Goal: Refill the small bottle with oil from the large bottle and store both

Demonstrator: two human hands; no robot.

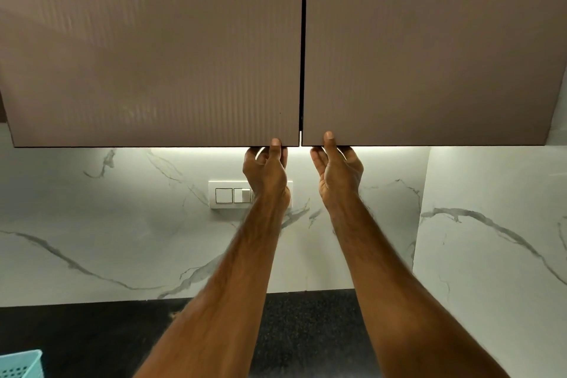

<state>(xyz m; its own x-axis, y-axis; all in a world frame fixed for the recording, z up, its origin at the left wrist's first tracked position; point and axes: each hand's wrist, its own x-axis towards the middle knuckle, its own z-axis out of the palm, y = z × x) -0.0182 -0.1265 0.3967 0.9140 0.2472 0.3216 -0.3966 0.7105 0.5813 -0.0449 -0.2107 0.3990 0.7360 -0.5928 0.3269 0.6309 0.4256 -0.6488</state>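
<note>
1. We saw neither bottle; both were out of view, and we judged they lay behind the closed cupboard doors, above and ahead of our hands.
2. Our left hand [266, 170] pinched the bottom edge of the left door [153, 46] near its inner corner, thumb on the face, fingers curled under.
3. Our right hand [337, 170] gripped the bottom edge of the right door [429, 46] the same way, just across the narrow upright gap between the doors.
4. The coming move turned on this: each hand sat at its own door's free inner corner, so the doors would probably swing outward, left to the left and right to the right. Neither hand was nearer the doors.
5. The doors' long axis stood upright; both were shut or very nearly so.
6. We read no brand, label or writing anywhere. The switch plate [227, 195] on the marble wall [92, 224] was blank.
7. Below lay the dark tabletop [306, 331], with a blue basket [20, 365] at its left corner.
</note>
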